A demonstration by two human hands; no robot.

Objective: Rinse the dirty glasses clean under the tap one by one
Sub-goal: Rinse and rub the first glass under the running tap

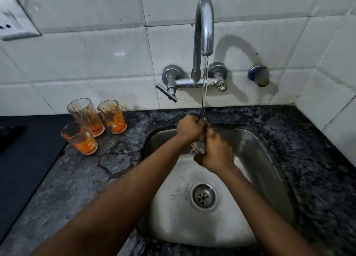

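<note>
Two bare forearms reach forward from the bottom edge, converging over a steel sink (269,159) set in a dark speckled counter (119,167). At their ends the left hand (189,128) and right hand (216,153) meet under a thin stream of water (204,86) falling from a curved chrome tap (204,24). The left hand sits higher, its fingers curled inward at the top of a clear glass (198,147). The right hand is lower, its fingers wrapped around the glass from the right side. Only a small wet, shiny patch of this glass shows between the hands, so its cleanliness cannot be judged.

On the counter left of the sink stand three dirty glasses, well apart from the hands. The near glass (80,138), the tall ribbed back glass (86,117) and the right-hand back glass (112,116) are all upright, clustered close together, each smeared inside with orange residue that pools thickest at the bottom.
</note>
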